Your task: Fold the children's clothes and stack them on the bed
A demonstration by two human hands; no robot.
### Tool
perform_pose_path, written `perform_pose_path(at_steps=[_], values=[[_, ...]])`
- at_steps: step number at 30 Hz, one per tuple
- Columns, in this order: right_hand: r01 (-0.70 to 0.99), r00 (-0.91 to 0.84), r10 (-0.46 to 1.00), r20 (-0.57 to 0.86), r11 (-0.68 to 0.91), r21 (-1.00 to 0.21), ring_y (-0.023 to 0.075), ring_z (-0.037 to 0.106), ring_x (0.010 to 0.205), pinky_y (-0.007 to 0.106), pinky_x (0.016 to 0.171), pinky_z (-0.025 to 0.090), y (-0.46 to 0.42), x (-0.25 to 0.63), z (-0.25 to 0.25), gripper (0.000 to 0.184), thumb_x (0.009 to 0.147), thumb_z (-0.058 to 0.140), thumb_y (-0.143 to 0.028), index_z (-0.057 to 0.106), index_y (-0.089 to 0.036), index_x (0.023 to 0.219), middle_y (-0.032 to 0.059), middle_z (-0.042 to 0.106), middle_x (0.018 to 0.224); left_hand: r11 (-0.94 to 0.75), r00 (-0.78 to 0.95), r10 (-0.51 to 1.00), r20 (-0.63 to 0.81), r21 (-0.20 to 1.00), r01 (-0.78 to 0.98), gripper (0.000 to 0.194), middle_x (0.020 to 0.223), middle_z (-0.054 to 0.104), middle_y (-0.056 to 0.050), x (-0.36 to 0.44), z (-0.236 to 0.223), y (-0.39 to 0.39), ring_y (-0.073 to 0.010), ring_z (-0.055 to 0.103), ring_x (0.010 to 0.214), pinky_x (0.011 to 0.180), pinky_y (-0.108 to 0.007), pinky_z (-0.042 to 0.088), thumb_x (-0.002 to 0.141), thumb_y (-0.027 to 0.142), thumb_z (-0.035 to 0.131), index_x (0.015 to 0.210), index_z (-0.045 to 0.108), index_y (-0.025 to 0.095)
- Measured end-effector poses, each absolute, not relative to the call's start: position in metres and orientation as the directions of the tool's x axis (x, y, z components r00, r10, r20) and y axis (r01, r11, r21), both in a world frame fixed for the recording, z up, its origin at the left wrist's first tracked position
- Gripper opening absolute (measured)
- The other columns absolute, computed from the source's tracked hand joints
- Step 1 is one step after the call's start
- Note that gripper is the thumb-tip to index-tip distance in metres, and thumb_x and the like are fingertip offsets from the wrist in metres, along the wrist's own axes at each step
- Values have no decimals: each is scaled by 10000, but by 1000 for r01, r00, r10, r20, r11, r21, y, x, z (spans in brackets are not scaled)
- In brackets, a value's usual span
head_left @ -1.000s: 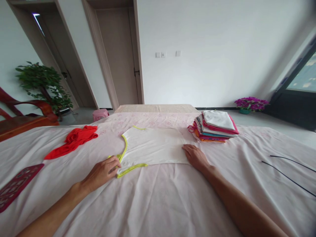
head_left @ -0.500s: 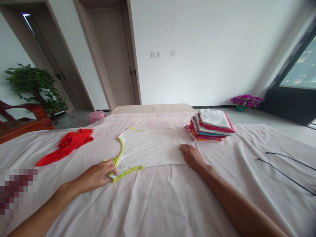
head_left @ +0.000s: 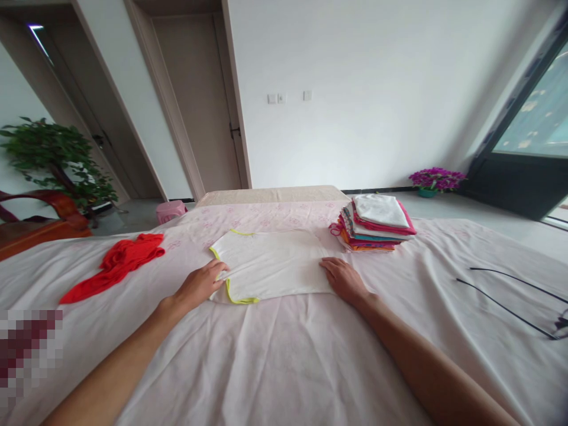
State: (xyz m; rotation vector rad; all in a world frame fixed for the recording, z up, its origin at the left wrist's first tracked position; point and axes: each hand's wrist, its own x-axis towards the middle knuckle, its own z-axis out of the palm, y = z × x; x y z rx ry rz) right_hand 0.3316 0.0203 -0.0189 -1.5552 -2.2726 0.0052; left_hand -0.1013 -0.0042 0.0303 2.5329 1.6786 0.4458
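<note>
A white shirt with yellow-green trim (head_left: 275, 263) lies spread on the bed, its trimmed end to the left. My left hand (head_left: 206, 280) is at that end, fingers curled over the shirt's edge, which is turned inward beneath them; the fingertips are partly hidden. At the plain right end, my right hand (head_left: 344, 278) rests flat with fingers stretched out on the hem. Just beyond my right hand stands a stack of folded clothes (head_left: 377, 222), a white piece on top. A crumpled red garment (head_left: 122, 260) lies to the left of the shirt.
Dark-armed glasses (head_left: 510, 307) lie on the pale bedsheet (head_left: 284, 367) at the right. Beyond the bed are a pink stool (head_left: 171, 210), a leafy plant (head_left: 53, 151), a wooden chair (head_left: 53, 219) and a pot of purple flowers (head_left: 437, 179).
My left hand has moved right and away from me, bringing the shirt's near left corner inward. My right hand keeps its place on the hem. The view has shifted slightly.
</note>
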Motion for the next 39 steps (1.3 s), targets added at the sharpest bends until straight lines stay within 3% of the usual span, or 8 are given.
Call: perform_pose_path(at_steps=[5, 11, 14, 18, 21, 27, 33, 39], values=[[890, -315, 895, 316, 394, -229, 216, 553, 1200, 333, 1045, 408, 19, 332, -20, 389, 950, 388, -191, 642, -178, 1244, 91, 622, 1306, -474, 369, 812, 452, 143, 869, 168, 1076, 647, -57, -109, 6, -12, -177, 624, 1003, 887, -303, 476, 925, 218, 505, 1064, 600, 216], [823, -340, 855, 391, 472, -316, 216, 608, 1068, 339, 954, 458, 16, 334, -2, 318, 911, 465, -214, 682, -195, 1143, 92, 682, 1140, -704, 666, 673, 321, -1, 711, 284, 1177, 689, -38, -139, -4, -37, -188, 604, 1141, 1039, -365, 437, 926, 249, 561, 1204, 620, 247], [732, -491, 829, 269, 559, -388, 198, 645, 934, 306, 850, 493, 9, 339, 16, 249, 872, 541, -256, 715, -230, 1049, 53, 707, 1019, -715, 685, 643, 341, -51, 697, 312, 1174, 701, -36, -137, -9, -36, -177, 619, 1138, 1060, -377, 435, 937, 161, 497, 1205, 633, 244], [692, -639, 750, 171, 658, -298, 206, 622, 1043, 306, 917, 466, -6, 346, 26, 388, 766, 618, -181, 692, -276, 1135, 25, 692, 1127, -663, 619, 665, 417, -53, 747, 265, 1076, 719, -41, -125, -12, -27, -173, 638, 1075, 1036, -386, 456, 937, 127, 455, 1071, 664, 220], [715, -625, 753, 207, 658, -234, 190, 611, 1081, 293, 932, 455, -14, 346, 19, 351, 833, 506, -132, 695, -256, 1101, 40, 681, 1170, -630, 554, 689, 467, 9, 776, 229, 1049, 711, -48, -120, -13, -23, -179, 637, 1050, 1030, -388, 463, 921, 132, 457, 1019, 649, 211], [777, -569, 784, 249, 611, -149, 198, 621, 893, 301, 835, 456, -18, 345, 18, 268, 855, 449, -120, 676, -205, 971, 64, 693, 914, -594, 460, 764, 452, 214, 776, 212, 1018, 698, -47, -129, -10, -35, -183, 642, 1020, 950, -326, 494, 885, 161, 435, 991, 609, 221], [729, -544, 802, 247, 597, -335, 169, 603, 793, 252, 728, 446, 1, 347, 38, 254, 823, 432, -134, 660, -200, 911, 39, 675, 873, -299, 246, 954, 171, 501, 812, 234, 847, 677, 16, -125, 4, -41, -152, 649, 780, 728, -247, 495, 934, 333, 377, 1012, 572, 232], [800, -301, 913, 274, 398, -449, 195, 647, 943, 272, 828, 478, 70, 319, 27, 383, 860, 369, -139, 664, -199, 1097, 46, 711, 1066, -109, -4, 984, 176, 630, 769, 288, 1007, 700, -24, -115, -6, 6, -170, 660, 937, 791, -255, 490, 893, 318, 372, 1064, 578, 214]])
